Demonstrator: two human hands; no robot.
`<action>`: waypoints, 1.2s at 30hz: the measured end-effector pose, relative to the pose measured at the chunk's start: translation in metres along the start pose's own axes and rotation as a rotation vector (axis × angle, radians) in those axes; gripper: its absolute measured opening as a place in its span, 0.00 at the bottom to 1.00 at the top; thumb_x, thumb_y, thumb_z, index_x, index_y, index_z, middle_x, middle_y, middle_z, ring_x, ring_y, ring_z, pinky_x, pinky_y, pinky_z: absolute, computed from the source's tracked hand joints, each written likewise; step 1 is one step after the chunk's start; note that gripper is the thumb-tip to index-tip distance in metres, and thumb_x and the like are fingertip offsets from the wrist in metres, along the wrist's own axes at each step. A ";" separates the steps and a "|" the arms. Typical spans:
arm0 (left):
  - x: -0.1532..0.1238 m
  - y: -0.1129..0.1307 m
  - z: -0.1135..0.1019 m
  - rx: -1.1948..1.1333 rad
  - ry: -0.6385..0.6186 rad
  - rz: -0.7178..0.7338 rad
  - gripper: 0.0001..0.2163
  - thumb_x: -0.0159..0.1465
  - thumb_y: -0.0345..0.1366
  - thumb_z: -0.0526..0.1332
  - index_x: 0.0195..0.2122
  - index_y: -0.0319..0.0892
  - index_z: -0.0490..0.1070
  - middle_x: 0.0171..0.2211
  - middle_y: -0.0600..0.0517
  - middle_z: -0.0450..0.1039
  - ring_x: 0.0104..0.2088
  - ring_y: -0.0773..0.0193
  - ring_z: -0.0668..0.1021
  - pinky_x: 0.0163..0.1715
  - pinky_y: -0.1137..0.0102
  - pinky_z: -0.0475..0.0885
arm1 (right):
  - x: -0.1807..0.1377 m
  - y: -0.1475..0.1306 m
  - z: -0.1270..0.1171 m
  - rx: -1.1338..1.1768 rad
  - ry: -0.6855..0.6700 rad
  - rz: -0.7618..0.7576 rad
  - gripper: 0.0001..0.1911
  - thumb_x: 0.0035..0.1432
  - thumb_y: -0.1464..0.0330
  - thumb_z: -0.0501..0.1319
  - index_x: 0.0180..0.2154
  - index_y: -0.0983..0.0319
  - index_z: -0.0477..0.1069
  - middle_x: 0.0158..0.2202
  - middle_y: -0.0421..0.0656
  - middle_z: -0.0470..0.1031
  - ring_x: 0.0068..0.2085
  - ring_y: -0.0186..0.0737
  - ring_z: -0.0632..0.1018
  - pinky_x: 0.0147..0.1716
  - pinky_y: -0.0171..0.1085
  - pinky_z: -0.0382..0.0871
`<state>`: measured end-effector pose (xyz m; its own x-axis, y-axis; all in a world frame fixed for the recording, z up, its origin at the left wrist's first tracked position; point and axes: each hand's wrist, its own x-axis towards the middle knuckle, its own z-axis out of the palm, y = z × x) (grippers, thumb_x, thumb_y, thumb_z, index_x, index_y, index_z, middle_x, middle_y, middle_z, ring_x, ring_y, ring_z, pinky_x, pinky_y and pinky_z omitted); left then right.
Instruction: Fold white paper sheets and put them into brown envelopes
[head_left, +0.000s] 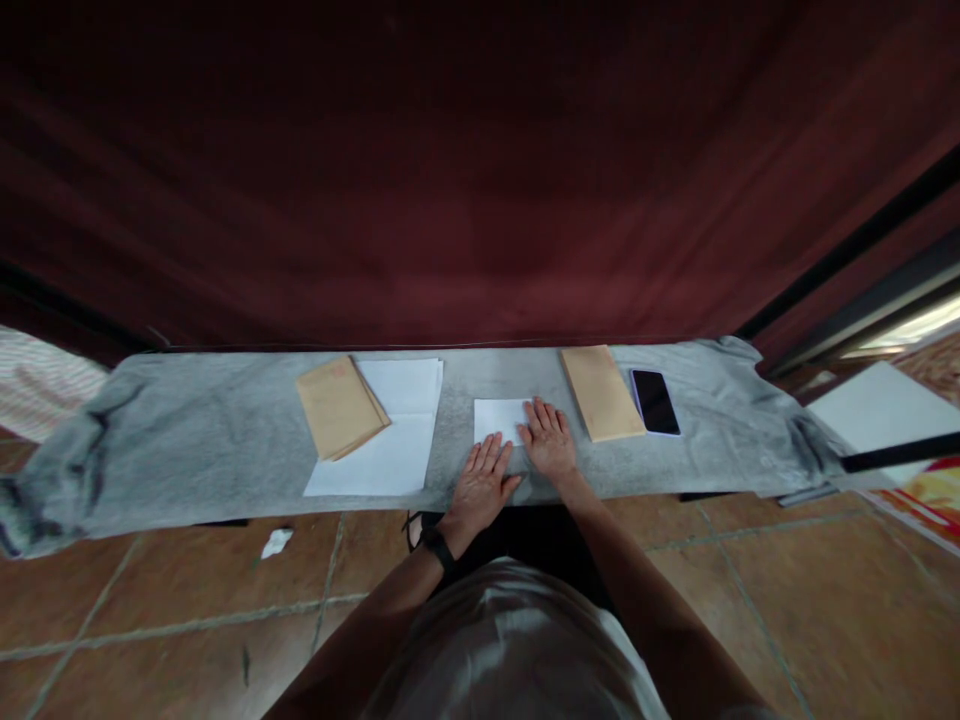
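A small white sheet of paper point(498, 414), possibly folded, lies flat on the grey cloth in front of me. My left hand point(484, 485) rests at its lower left edge, fingers stretched out and pointing up. On its right side lies my right hand point(549, 438), palm down with the fingers spread over the paper's edge. Neither hand grips anything. Just right of my right hand is a brown envelope point(604, 395). To the left, other brown envelopes point(337, 408) overlap larger white sheets point(401, 450).
A phone point(656, 402) with a dark screen lies beside the right envelope. Grey cloth point(210, 430) covers the long narrow table. Behind it hangs a dark red curtain point(465, 220). A crumpled white scrap point(277, 542) is on the tiled floor. A white board point(885, 410) stands at the right.
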<state>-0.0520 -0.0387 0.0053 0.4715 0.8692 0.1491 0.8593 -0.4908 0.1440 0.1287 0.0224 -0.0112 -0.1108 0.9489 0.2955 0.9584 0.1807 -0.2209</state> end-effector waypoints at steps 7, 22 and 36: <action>-0.002 0.000 0.003 0.000 -0.037 0.009 0.27 0.72 0.45 0.52 0.69 0.35 0.58 0.72 0.40 0.51 0.72 0.52 0.54 0.70 0.53 0.52 | -0.030 -0.017 -0.006 0.087 -0.093 -0.199 0.27 0.74 0.62 0.44 0.68 0.65 0.58 0.69 0.49 0.59 0.69 0.45 0.62 0.67 0.48 0.52; -0.006 -0.003 -0.006 0.000 -0.028 0.060 0.32 0.72 0.52 0.52 0.70 0.35 0.55 0.72 0.38 0.51 0.73 0.52 0.52 0.70 0.54 0.48 | -0.070 0.004 -0.019 -0.034 -0.068 -0.198 0.29 0.73 0.61 0.48 0.71 0.63 0.53 0.70 0.50 0.58 0.68 0.51 0.64 0.67 0.53 0.51; 0.006 -0.029 -0.015 0.042 -0.120 -0.035 0.22 0.72 0.32 0.46 0.65 0.37 0.64 0.65 0.41 0.65 0.66 0.55 0.67 0.65 0.59 0.62 | -0.071 0.005 -0.019 -0.050 -0.035 -0.132 0.28 0.73 0.60 0.49 0.69 0.64 0.56 0.69 0.50 0.61 0.67 0.50 0.65 0.67 0.51 0.51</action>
<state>-0.0772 -0.0206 0.0166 0.4588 0.8881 0.0266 0.8821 -0.4589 0.1059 0.1465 -0.0492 -0.0157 -0.2451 0.9264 0.2860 0.9468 0.2922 -0.1351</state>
